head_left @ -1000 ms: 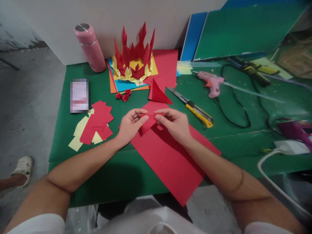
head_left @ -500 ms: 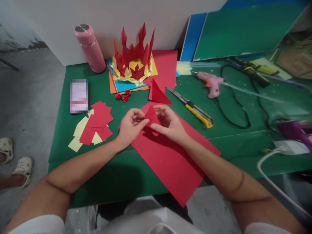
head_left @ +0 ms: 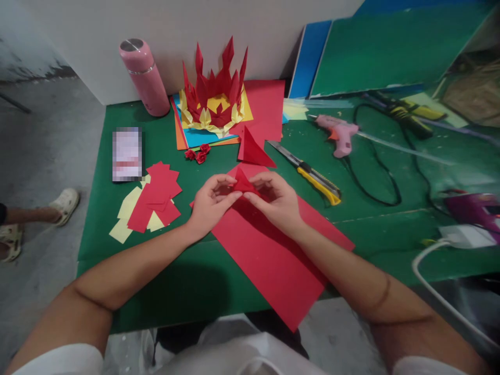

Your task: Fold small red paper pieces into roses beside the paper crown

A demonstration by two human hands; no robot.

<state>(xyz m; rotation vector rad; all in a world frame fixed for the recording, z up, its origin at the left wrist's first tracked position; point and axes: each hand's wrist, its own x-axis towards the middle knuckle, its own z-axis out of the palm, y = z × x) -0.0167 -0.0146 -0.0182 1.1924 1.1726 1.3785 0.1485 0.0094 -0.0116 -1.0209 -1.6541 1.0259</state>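
Note:
Between my two hands is a small piece of folded red paper (head_left: pixel 242 182), its point facing away from me. My left hand (head_left: pixel 213 202) pinches its left side with thumb and fingers. On the other side, my right hand (head_left: pixel 278 200) pinches it the same way, the thumbs nearly meeting at the near edge. Beneath them a large red paper sheet (head_left: pixel 269 260) lies slantwise and reaches past the table's front edge. Just beyond my fingers rests a folded red paper triangle (head_left: pixel 253 150). The lower part of the held piece is partly hidden by my fingers.
A red and yellow paper crown (head_left: pixel 214 112) stands on coloured sheets at the back, with small red paper roses (head_left: pixel 200 154) before it. Around lie a utility knife (head_left: pixel 312 179), glue gun (head_left: pixel 339 133), phone (head_left: pixel 127 154), paper pieces (head_left: pixel 152 200), and a pink bottle (head_left: pixel 145 78).
The folded red paper has been pressed into a smaller, lower shape, and my right fingers have closed in on it. At the left, another person's feet have moved.

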